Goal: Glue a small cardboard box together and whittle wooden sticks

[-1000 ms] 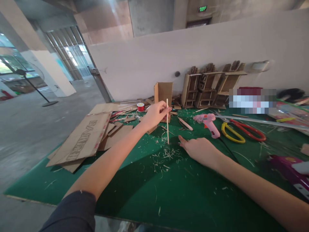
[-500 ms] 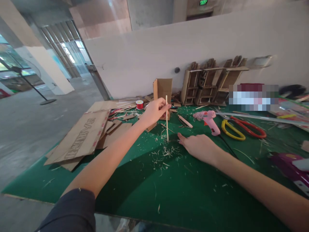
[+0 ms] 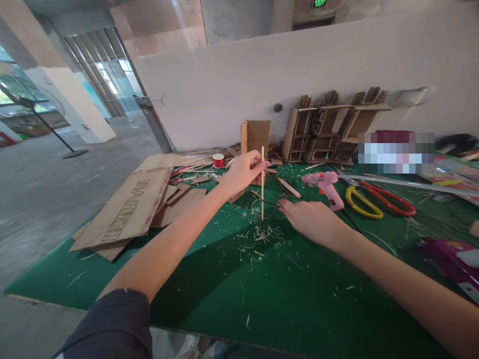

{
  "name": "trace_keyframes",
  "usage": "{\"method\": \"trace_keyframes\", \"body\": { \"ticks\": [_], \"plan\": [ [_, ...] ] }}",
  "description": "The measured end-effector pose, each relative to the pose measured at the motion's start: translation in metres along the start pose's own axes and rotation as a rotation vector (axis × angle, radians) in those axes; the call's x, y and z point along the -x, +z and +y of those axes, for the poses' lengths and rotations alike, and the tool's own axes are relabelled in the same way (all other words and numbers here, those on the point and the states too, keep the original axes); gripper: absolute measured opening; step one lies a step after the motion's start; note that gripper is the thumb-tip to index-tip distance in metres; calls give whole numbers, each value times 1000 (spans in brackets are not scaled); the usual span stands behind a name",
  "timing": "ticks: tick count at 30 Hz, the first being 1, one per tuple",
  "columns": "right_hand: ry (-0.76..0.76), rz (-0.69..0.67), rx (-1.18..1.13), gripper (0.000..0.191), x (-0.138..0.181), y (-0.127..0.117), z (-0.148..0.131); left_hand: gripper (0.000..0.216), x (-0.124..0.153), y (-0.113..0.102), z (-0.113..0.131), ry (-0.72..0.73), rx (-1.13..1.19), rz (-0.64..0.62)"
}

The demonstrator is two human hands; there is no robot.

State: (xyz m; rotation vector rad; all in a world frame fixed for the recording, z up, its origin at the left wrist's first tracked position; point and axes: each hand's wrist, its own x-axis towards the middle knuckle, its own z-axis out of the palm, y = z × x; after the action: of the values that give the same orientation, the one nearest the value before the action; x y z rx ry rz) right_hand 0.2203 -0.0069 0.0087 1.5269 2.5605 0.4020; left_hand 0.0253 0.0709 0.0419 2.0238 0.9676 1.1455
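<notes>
My left hand (image 3: 243, 172) pinches a thin pale wooden stick (image 3: 262, 184) near its upper part and keeps it upright over the green table. In my right hand (image 3: 310, 222) is a thin dark knife (image 3: 270, 202), its handle mostly covered by the fingers. The blade points left and lies across the lower half of the stick, apparently touching it. Below the stick's lower end, curled wood shavings (image 3: 262, 234) are scattered on the tabletop (image 3: 209, 299).
Cardboard sheets (image 3: 116, 209) lie at the left, near a red spool (image 3: 218, 160). Behind stand an upright cardboard piece (image 3: 258, 134) and cardboard shelf-like structures (image 3: 322, 132). A pink glue gun (image 3: 329, 188), scissors (image 3: 364, 202) and a wooden-handled tool (image 3: 289, 187) lie to the right.
My right hand has brought the knife up along the stick, from its lower end to a higher point. The left hand keeps its hold. The view has shifted slightly.
</notes>
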Motion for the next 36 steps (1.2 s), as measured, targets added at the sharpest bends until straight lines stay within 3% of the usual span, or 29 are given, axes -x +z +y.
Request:
{"method": "trace_keyframes", "body": {
  "ticks": [13, 23, 29, 36],
  "plan": [
    [-29, -56, -85, 39, 6, -8, -1, 24, 0, 0, 3, 5, -14, 2],
    [38, 68, -34, 46, 2, 0, -2, 25, -2, 1, 2, -15, 51, -7],
    [-105, -8, -18, 47, 8, 4, -2, 23, -2, 0, 1, -53, 72, -6],
    [29, 21, -18, 46, 2, -7, 2, 24, -3, 0, -4, -46, 70, -1]
  ]
}}
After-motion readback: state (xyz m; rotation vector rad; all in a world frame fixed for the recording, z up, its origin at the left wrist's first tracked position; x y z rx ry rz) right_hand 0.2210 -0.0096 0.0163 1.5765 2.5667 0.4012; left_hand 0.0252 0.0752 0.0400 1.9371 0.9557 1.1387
